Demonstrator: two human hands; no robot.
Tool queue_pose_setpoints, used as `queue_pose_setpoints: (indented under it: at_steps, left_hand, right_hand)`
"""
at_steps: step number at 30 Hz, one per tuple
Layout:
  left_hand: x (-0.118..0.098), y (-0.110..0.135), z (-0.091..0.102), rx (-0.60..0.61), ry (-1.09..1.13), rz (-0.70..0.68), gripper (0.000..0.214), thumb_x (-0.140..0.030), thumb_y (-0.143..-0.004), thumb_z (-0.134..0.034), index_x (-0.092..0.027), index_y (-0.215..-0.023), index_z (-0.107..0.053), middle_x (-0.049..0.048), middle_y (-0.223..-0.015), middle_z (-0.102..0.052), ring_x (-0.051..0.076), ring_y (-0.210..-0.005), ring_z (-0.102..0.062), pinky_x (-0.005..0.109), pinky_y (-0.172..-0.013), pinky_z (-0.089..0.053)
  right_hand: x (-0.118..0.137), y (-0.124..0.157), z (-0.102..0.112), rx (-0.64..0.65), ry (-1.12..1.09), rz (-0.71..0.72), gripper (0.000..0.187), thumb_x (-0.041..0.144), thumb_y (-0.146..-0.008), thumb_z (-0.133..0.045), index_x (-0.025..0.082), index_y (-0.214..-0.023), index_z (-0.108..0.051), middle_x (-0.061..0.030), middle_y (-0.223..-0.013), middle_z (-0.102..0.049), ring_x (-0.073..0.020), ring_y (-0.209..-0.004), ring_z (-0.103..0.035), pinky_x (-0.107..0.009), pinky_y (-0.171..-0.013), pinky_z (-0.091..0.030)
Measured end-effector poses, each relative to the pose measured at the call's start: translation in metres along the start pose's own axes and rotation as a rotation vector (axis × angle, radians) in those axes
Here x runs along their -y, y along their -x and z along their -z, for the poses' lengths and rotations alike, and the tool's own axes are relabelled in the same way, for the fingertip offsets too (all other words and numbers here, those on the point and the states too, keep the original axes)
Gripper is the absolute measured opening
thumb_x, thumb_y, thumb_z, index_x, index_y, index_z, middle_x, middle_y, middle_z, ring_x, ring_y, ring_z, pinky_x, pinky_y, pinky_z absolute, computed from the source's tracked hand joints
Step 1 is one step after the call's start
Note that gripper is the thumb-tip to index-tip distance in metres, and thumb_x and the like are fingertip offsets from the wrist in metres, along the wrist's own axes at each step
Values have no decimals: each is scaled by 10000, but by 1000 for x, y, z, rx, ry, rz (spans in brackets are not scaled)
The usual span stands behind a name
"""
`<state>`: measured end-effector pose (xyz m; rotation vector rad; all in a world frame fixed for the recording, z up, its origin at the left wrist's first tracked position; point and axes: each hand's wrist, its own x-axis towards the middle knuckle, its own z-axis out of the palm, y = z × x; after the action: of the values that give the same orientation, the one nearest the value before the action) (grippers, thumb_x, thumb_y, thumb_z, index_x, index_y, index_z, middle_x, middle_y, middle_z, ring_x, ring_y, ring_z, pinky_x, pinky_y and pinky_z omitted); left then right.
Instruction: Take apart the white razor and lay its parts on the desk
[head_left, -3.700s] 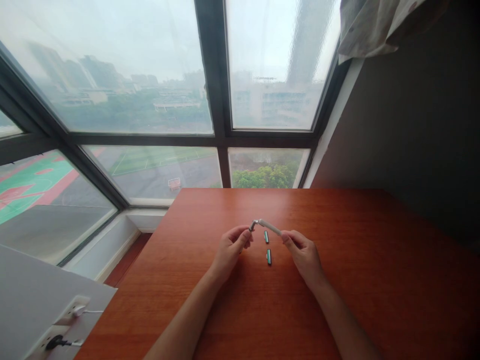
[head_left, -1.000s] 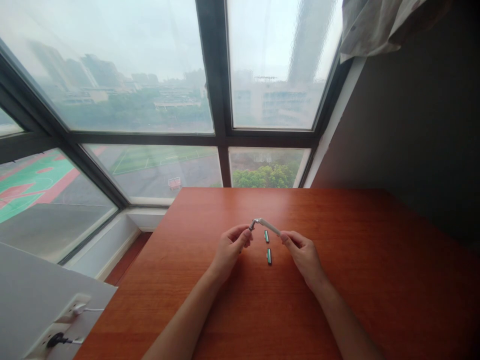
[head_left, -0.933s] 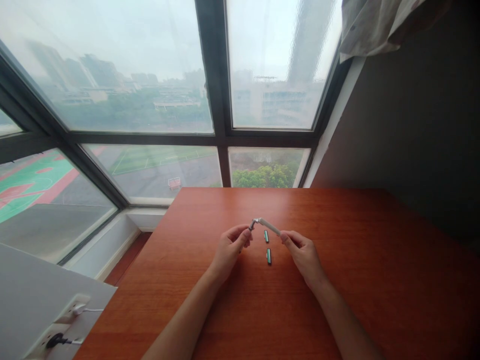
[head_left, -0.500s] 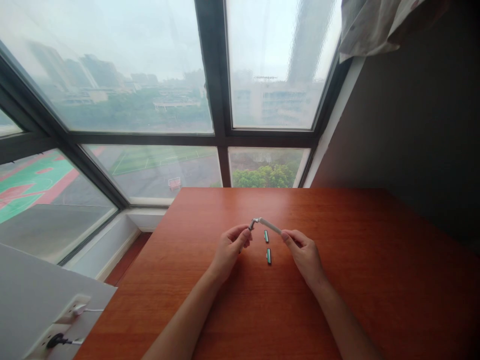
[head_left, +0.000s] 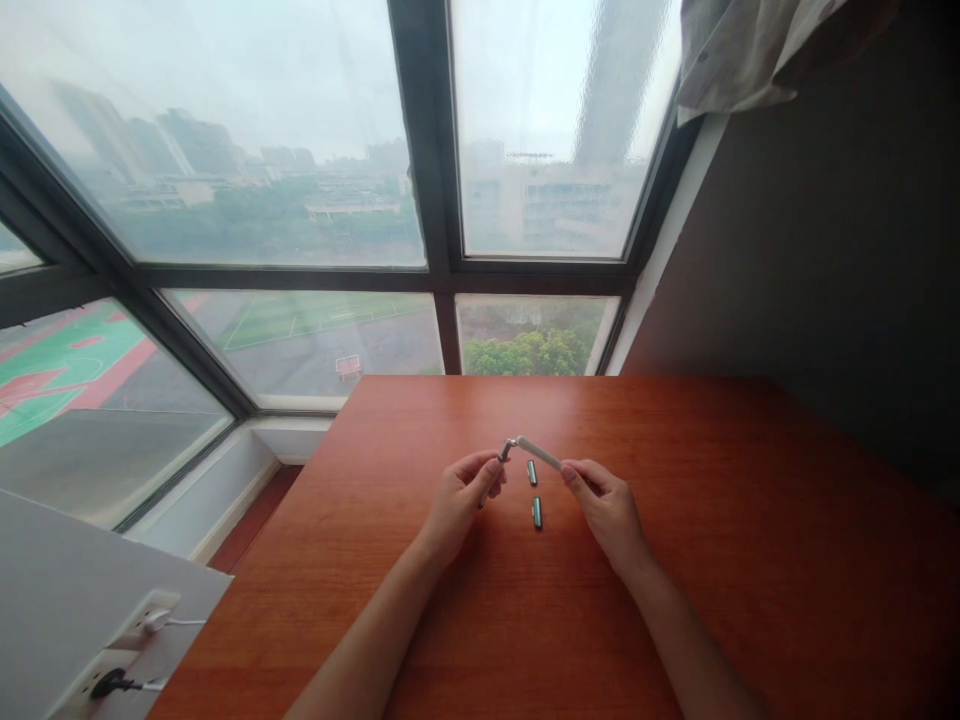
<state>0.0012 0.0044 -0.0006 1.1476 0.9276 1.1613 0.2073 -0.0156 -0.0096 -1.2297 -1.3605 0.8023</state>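
Fingertips of our right hand (head_left: pixel 611 510) pinch the razor handle (head_left: pixel 538 454) at its near end, while our left hand (head_left: pixel 459 497) closes on the metal head end. Below the handle, two blade cartridges (head_left: pixel 532 473) (head_left: pixel 537 513) lie on the table (head_left: pixel 750 520).

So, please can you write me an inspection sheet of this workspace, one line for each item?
Surface: red-brown wooden table, bare apart from the items below.
Job's things: white razor handle held above the table between both hands; two green blade cartridges lie on the wood under it, one behind the other.
Clutter: nothing seen.
Grippers: left hand pinches the metal head end of the handle; right hand grips its other end.
Cables: white plug and black plug sit in a wall socket at lower left.
Surroundings: large window ahead, dark wall on the right, cloth hanging at the top right.
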Motion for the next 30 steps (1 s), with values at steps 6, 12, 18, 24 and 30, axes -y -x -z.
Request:
queue_pose_setpoints:
  at_steps: [6, 12, 18, 24, 30]
  left_hand:
    - [-2, 1, 0, 2, 1, 2, 370, -438, -787, -649, -131, -990, -693, 43, -716, -595, 119, -622, -483, 219, -559, -378]
    - [-3, 2, -2, -5, 25, 12, 373, -439, -783, -654, -126, -981, -694, 37, -702, -592, 111, -605, -478, 219, -552, -369]
    - [-3, 2, -2, -7, 39, 9, 350, -417, -787, -660, -125, -976, -696, 31, -700, -590, 105, -603, -475, 223, -558, -366]
    - [-3, 1, -1, -8, 34, 6, 353, -437, -780, -658, -140, -967, -700, 29, -705, -601, 110, -605, -487, 230, -566, -376]
    - [-2, 0, -1, -20, 16, 17, 406, -471, -750, -675, -128, -966, -703, 42, -689, -609, 116, -588, -491, 228, -545, -368]
  right_hand:
    - [0, 0, 1, -14, 2, 0, 280, 423, -840, -593, 174, -861, -719, -33, -782, -656, -188, -753, -589, -263, -670, -443]
    - [-1, 0, 1, -24, 4, 4, 276, 422, -833, -602, 173, -853, -721, -28, -763, -651, -182, -734, -586, -259, -654, -439]
    - [-4, 0, 1, -36, -1, 0, 276, 421, -835, -602, 171, -856, -718, -31, -779, -653, -183, -749, -588, -259, -665, -438]
    - [-3, 0, 2, -36, 9, -9, 301, 440, -834, -595, 166, -856, -718, -36, -777, -653, -188, -741, -584, -263, -656, -434]
    - [-1, -1, 1, -15, -2, -12, 285, 427, -838, -595, 169, -851, -715, -34, -779, -650, -186, -753, -584, -261, -665, -432]
